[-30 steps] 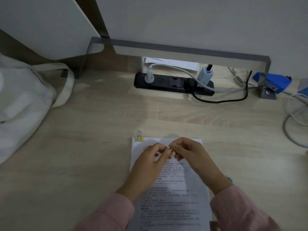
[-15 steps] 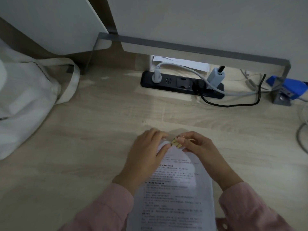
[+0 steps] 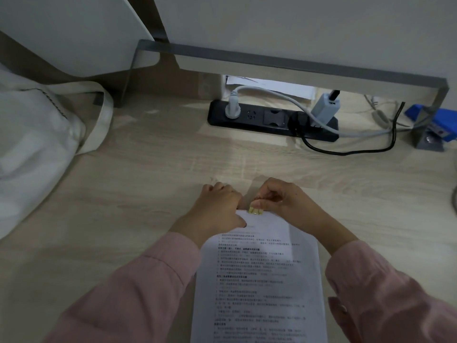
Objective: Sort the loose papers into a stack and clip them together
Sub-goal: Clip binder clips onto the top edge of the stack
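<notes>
Two hands met at the top edge of the papers. The right hand's fingertips were pinched together on a small gold clip, whose body sat on the top edge of the sheets near its middle. The left hand lay at nine o'clock of the clip, fingers curled and closed, thumb pressed flat on the upper left part of the top page; it gripped nothing that could be seen.

One second earlier both hands worked the clip above the page, clear of the edge, and a first gold clip stood exposed at the top left corner. Half a second earlier the clip was carried toward the edge while the left hand spread over that corner. At this moment the clip had reached the edge, and the first clip was hidden under the left hand; whether it remained in place could not be told.

Judgement: the sheets already lay as one squared stack on the desk, and the second clip was being seated. Whether its mouth had closed fully over all sheets could not be confirmed. The task appeared close to completion.

At twelve o'clock lay a power strip; at ten o'clock, a cloth bag. Both were well apart from the work.
</notes>
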`<state>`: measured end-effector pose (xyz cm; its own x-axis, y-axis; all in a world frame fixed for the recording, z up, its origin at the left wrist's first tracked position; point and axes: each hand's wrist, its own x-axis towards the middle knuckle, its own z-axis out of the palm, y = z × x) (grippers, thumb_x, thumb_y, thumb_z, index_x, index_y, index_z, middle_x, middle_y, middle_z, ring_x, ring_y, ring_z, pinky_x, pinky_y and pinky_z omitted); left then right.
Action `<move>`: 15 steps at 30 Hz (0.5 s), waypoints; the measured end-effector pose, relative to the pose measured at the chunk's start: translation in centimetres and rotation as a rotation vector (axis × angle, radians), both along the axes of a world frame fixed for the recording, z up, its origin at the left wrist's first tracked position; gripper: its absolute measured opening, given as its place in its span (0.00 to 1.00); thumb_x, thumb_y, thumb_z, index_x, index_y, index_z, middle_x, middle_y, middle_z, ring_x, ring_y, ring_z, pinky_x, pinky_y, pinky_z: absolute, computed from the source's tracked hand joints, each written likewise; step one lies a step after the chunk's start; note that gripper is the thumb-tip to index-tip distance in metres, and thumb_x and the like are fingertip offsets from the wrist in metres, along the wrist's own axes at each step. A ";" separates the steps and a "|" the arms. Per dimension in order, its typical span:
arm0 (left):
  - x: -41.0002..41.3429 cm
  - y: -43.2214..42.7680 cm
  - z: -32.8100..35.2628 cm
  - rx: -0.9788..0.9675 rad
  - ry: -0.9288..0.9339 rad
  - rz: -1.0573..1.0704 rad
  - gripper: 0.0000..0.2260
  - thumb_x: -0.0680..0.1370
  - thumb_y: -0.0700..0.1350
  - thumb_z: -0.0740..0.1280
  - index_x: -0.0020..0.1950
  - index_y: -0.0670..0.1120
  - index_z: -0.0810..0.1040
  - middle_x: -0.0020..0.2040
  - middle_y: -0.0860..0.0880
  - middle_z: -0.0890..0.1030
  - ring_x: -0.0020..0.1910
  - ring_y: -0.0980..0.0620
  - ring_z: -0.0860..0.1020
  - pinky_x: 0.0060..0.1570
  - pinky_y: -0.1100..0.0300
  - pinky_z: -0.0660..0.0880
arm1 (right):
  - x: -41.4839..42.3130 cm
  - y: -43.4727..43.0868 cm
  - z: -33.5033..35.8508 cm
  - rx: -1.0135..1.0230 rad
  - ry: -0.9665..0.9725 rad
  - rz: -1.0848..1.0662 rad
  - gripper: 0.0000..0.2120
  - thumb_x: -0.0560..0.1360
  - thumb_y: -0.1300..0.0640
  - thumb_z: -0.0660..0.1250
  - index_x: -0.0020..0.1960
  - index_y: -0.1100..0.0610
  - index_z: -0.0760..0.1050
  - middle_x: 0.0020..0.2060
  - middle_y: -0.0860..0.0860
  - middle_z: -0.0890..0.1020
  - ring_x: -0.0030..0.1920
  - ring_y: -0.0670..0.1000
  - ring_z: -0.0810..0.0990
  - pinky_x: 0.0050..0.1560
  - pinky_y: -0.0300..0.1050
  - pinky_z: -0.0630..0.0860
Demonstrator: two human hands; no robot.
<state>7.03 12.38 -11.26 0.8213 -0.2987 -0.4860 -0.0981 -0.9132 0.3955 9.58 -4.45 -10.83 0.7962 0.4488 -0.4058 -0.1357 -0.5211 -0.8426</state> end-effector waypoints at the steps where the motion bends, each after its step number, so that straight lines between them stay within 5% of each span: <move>1: 0.1 0.1 0.1 -0.030 0.016 0.007 0.14 0.72 0.52 0.67 0.56 0.49 0.76 0.58 0.50 0.74 0.61 0.51 0.67 0.61 0.56 0.59 | 0.2 0.1 0.0 -0.002 0.006 0.020 0.04 0.70 0.61 0.72 0.39 0.59 0.77 0.39 0.52 0.78 0.40 0.47 0.76 0.42 0.34 0.72; 6: -0.1 1.0 0.3 -0.225 0.079 0.128 0.06 0.73 0.48 0.68 0.48 0.49 0.79 0.46 0.55 0.78 0.52 0.55 0.76 0.62 0.56 0.66 | 1.1 0.3 0.1 0.023 0.061 0.056 0.04 0.70 0.62 0.71 0.39 0.59 0.77 0.38 0.52 0.77 0.37 0.43 0.75 0.37 0.27 0.71; 15: -0.2 1.8 0.3 -0.324 0.117 0.197 0.06 0.75 0.47 0.67 0.50 0.49 0.81 0.49 0.53 0.82 0.50 0.57 0.78 0.54 0.65 0.69 | 1.9 -0.4 -0.2 -0.033 0.194 0.140 0.03 0.71 0.58 0.70 0.43 0.56 0.79 0.37 0.46 0.80 0.37 0.37 0.78 0.39 0.26 0.72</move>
